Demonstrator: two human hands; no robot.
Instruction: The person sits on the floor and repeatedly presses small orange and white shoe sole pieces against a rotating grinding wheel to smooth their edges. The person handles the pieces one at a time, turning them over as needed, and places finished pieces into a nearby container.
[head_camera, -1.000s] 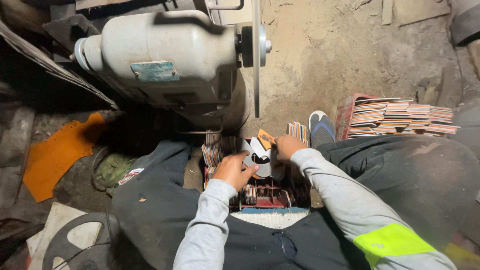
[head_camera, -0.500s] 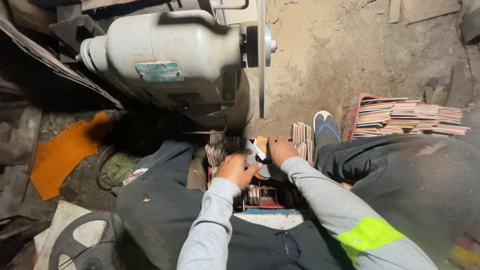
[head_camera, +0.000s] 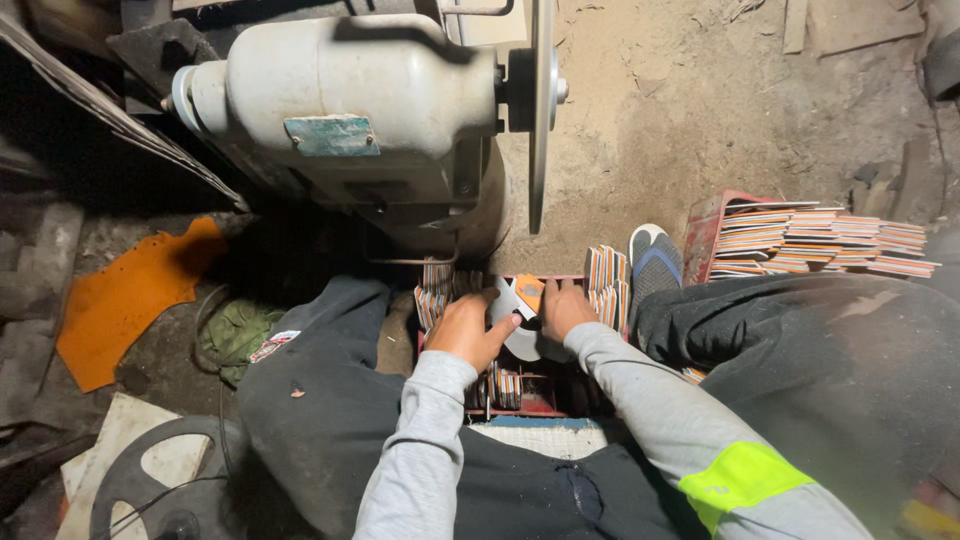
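My left hand and my right hand meet over a low red tray between my knees. Together they grip a small flat piece, white with an orange part. The tray holds upright bundles of thin striped orange-and-white pieces; more stand at its left end. Just beyond the tray stands a grey motor with a thin vertical disc wheel on its shaft.
A second red crate with stacked striped pieces lies at the right on the dirt floor. My shoe rests beside the tray. An orange scrap, a green rag and a dark wheel lie at the left.
Both hands have come closer together over the tray, the right hand sliding left onto the white-and-orange piece. The camera view has shifted slightly.
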